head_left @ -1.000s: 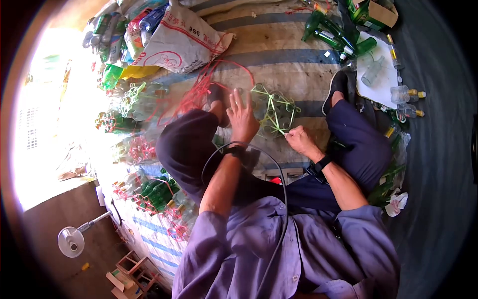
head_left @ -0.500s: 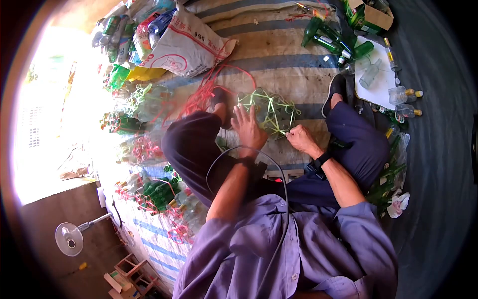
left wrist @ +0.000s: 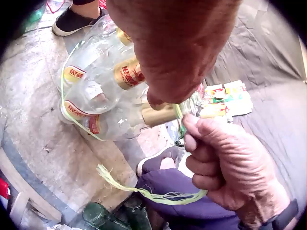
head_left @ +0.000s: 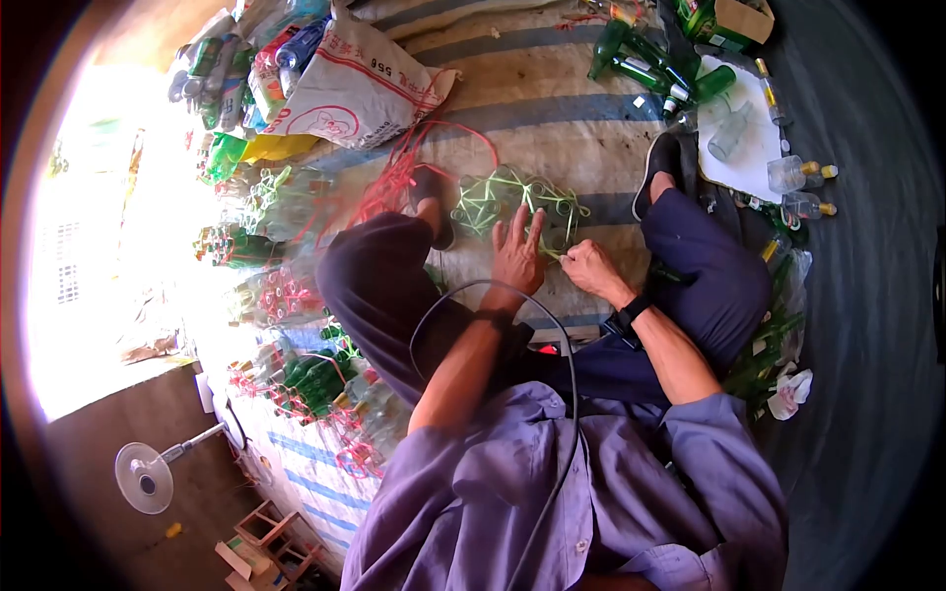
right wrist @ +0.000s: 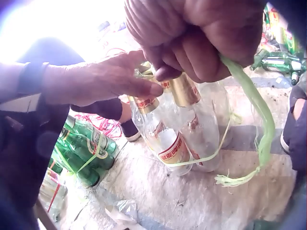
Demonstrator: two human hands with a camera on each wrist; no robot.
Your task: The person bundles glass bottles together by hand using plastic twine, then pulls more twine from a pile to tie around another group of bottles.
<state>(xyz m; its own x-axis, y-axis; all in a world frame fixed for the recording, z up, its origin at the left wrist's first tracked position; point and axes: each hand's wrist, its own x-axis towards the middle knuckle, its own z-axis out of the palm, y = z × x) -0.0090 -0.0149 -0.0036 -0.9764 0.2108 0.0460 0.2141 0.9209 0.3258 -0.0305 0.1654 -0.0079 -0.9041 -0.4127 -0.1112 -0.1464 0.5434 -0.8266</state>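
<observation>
Clear glass bottles with gold necks [left wrist: 158, 114] and red-and-gold labels [right wrist: 175, 149] stand in a bundle, a pale green cord [right wrist: 211, 157] looped around them. Over the near side of the bundle's top, the left hand [head_left: 518, 258] rests with fingers extended; the right wrist view has its thumb along the gold necks. At the bundle's right edge the right hand [head_left: 591, 270] pinches the green cord between thumb and curled fingers. From that fist a frayed cord end [right wrist: 261, 124] hangs down. The left hand [left wrist: 177, 48] hides part of the bottles in the left wrist view.
Bundled bottles with red ties [head_left: 281, 295] line the left side. A white sack [head_left: 365, 84] and red strings [head_left: 394, 177] lie beyond the left foot. Green bottles [head_left: 641, 59] and a white board [head_left: 739, 163] are at upper right. Bent legs [head_left: 705, 266] flank the bundle.
The left hand has moved right across the bundle toward the right hand, from its left side. The right hand keeps its pinch on the cord, nearly in place.
</observation>
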